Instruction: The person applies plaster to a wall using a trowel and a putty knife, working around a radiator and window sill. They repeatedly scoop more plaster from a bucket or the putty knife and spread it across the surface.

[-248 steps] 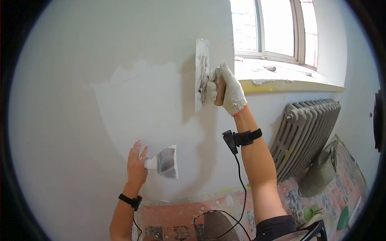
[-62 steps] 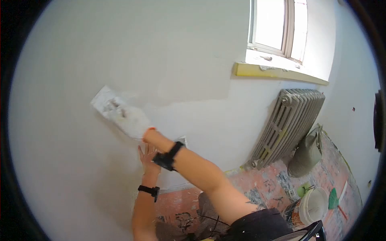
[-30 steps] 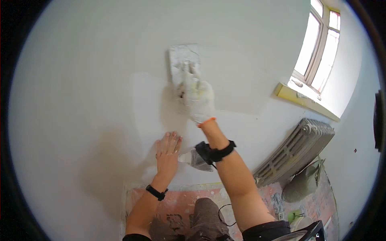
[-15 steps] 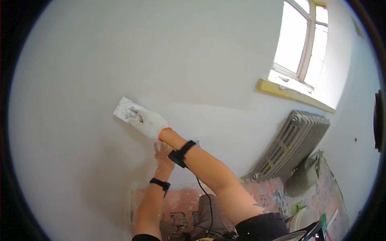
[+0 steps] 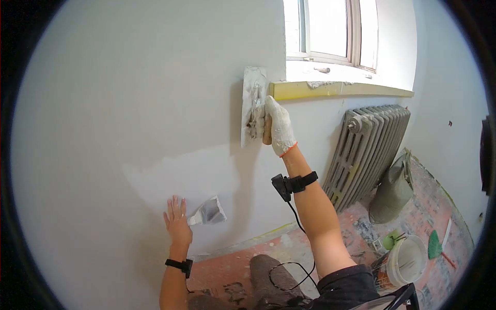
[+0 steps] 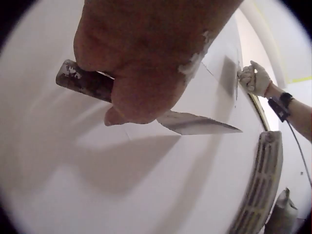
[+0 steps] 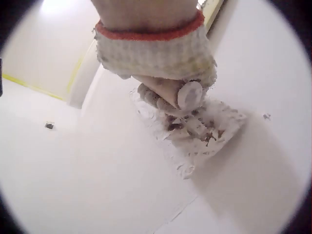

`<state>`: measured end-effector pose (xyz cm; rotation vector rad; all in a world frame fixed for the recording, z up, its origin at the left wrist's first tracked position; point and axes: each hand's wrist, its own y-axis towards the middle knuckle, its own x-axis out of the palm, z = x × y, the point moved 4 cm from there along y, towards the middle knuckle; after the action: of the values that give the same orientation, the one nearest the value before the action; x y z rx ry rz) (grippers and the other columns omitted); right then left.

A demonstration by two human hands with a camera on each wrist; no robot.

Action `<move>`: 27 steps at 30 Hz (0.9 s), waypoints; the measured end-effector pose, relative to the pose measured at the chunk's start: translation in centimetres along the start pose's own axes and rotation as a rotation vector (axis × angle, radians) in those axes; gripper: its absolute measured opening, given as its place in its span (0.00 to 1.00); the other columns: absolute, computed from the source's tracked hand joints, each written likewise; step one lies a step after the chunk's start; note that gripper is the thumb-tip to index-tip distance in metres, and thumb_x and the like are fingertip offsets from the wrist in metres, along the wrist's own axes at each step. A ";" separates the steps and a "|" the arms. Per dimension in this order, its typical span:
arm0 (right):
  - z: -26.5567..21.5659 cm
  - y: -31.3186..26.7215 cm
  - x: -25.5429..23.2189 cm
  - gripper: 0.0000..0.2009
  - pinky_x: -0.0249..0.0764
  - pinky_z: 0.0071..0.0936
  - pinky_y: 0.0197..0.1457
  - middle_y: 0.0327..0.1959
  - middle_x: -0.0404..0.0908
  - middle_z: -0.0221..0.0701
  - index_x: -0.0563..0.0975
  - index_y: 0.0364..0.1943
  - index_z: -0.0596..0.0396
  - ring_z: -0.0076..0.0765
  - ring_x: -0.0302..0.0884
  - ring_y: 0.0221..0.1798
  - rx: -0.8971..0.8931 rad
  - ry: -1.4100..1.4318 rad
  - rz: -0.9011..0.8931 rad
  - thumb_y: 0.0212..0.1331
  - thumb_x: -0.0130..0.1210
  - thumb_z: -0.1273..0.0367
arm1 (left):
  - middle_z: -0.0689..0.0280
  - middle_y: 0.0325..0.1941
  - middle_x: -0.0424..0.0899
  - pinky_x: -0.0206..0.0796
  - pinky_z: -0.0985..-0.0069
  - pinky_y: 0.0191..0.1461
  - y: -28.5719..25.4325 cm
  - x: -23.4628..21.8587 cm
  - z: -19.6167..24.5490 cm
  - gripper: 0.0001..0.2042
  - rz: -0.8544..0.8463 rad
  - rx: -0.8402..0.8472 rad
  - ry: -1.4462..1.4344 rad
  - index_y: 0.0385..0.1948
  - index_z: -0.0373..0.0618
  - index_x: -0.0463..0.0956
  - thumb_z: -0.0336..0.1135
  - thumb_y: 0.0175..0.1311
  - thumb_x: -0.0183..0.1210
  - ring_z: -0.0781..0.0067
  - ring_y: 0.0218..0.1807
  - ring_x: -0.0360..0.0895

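In the head view my gloved right hand (image 5: 280, 126) grips the wooden handle of a trowel (image 5: 253, 106), its long, putty-smeared blade standing near upright at the wall, left of the sill. The right wrist view shows the glove (image 7: 156, 53) closed round the handle above the caked trowel plate (image 7: 200, 134). My bare left hand (image 5: 178, 226) lies lower on the wall, fingers straight and pointing up, with a putty knife (image 5: 211, 211) held at its thumb side. In the left wrist view the hand (image 6: 141, 63) covers the middle of the knife's dark handle (image 6: 85, 82); the blade (image 6: 195, 124) points right.
A yellow-edged sill (image 5: 341, 90) runs under the window at the upper right. Below stand a ribbed radiator (image 5: 369, 150) and a grey sack (image 5: 391, 194). A white bucket (image 5: 408, 261) and a green brush (image 5: 434, 245) are on the stained floor (image 5: 227, 268). A cable hangs from the right wrist.
Since the last earlier frame, the trowel and right hand have swung up and right, from above the left hand to near the sill. The left hand remains low on the wall; the view has shifted.
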<state>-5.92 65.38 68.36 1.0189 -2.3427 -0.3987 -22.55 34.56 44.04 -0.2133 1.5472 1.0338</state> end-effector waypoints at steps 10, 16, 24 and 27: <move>-0.2 1.3 5.7 0.26 0.69 0.20 0.16 0.28 0.85 0.31 0.81 0.40 0.56 0.23 0.77 0.17 -0.034 -0.048 -0.135 0.72 0.47 0.46 | 0.58 0.83 0.52 0.43 0.43 0.79 -0.4 0.5 -0.5 0.38 0.093 0.037 -0.074 0.74 0.50 0.62 0.18 0.55 0.57 0.48 0.84 0.43; 3.3 -1.4 20.5 0.32 0.74 0.33 0.30 0.14 0.76 0.36 0.84 0.37 0.61 0.32 0.76 0.20 -0.119 -0.567 -0.256 0.70 0.46 0.42 | 0.57 0.83 0.52 0.43 0.42 0.79 -0.4 1.4 -1.0 0.35 0.127 0.038 -0.089 0.74 0.50 0.63 0.22 0.60 0.54 0.50 0.84 0.44; 11.0 -8.7 39.1 0.31 0.74 0.44 0.58 0.46 0.85 0.47 0.67 0.70 0.54 0.57 0.81 0.53 -0.261 -0.718 -0.545 0.72 0.43 0.47 | 0.58 0.75 0.67 0.42 0.42 0.79 -1.0 2.5 -2.0 0.26 0.165 0.025 -0.050 0.69 0.46 0.68 0.36 0.69 0.54 0.52 0.78 0.56; 13.0 -12.0 42.2 0.31 0.74 0.42 0.61 0.48 0.85 0.47 0.68 0.70 0.52 0.56 0.81 0.55 -0.181 -0.753 -0.704 0.70 0.45 0.47 | 0.57 0.70 0.73 0.48 0.45 0.76 -0.9 3.9 -2.6 0.24 0.380 -0.041 -0.367 0.65 0.45 0.72 0.40 0.67 0.57 0.49 0.74 0.62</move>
<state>-30.41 26.71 67.76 1.8184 -2.3833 -1.4443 -24.89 33.79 39.95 0.2433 1.2548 1.3185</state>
